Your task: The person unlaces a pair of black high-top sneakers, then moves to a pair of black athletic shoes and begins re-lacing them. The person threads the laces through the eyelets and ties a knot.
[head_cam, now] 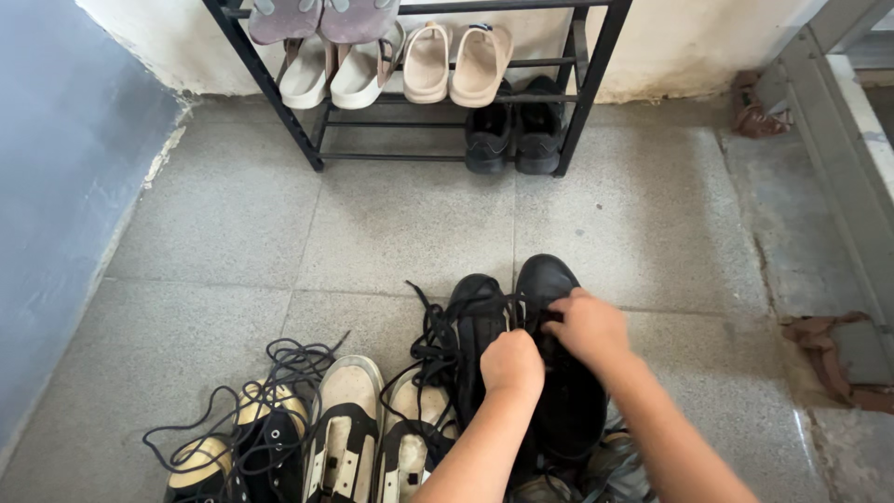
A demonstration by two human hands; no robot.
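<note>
The black shoe (559, 373) you worked on lay on the grey tiled floor (400, 224) right in front of you, its long axis running away from you with the rounded toe pointing toward the shoe rack (596, 56) at the far wall and tipped slightly to the left. Your right hand (589, 326) rested on its upper, the fingers pinched together on the black lace (494, 303) near the eyelets. Your left hand (510, 361) sat just beside it, curled into a loose fist over the gap between this shoe and its mate; what those fingers gripped I could not tell, since the back of the hand hid them. The second black shoe (475, 321) lay touching the first on its left, toe pointing the same way, with loose lace spilling off its left side. Further left, near the bottom edge, two cream-soled shoes (349, 419) stood side by side with toes also away from you, and beyond them a black and tan pair (237, 447) lay under a tangle of black laces (279, 363). The rack, a black metal frame, stood well apart from your hands against the pale wall: on its middle shelf sat a pair of white sandals (335, 70) and a pair of beige slides (456, 61), on the shelf above a pinkish pair (317, 19), and at the bottom right a pair of black sneakers (512, 135), toes facing you.
</note>
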